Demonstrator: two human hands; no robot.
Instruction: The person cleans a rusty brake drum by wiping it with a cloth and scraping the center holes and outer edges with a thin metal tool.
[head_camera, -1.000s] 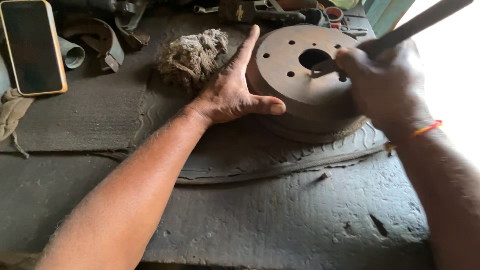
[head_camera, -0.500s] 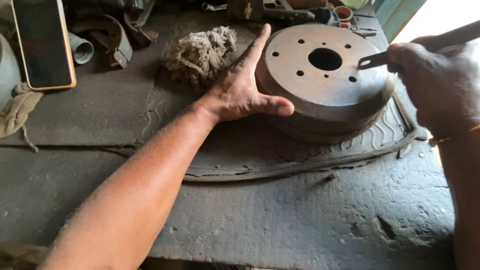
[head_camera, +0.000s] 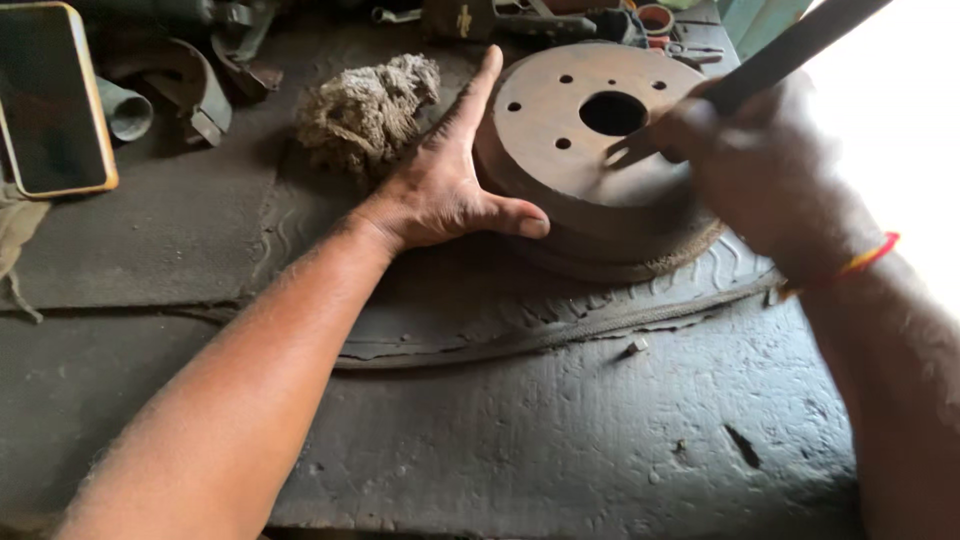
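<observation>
On dark worn bench (head_camera: 560, 440) | left hand (head_camera: 440, 185) spread against brake drum (head_camera: 560, 150) | right hand (head_camera: 760, 165) grip pinching tool (head_camera: 770, 60)

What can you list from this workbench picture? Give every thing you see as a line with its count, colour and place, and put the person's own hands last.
brake drum: one, rusty brown, upper middle, lying on a rubber mat
rubber mat: one, dark grey, under the drum
wad of fibre waste: one, grey-brown, left of the drum
phone: one, black screen with orange edge, upper left
brake shoe: one, dark, right of the phone
short pipe piece: one, grey, beside the phone
cloth: one, tan, left edge
workbench: one, dark grey, whole foreground
flat metal tool: one, dark, tip on the drum face
left hand: flat against the drum's side
right hand: gripping the tool, red-yellow thread on the wrist
</observation>
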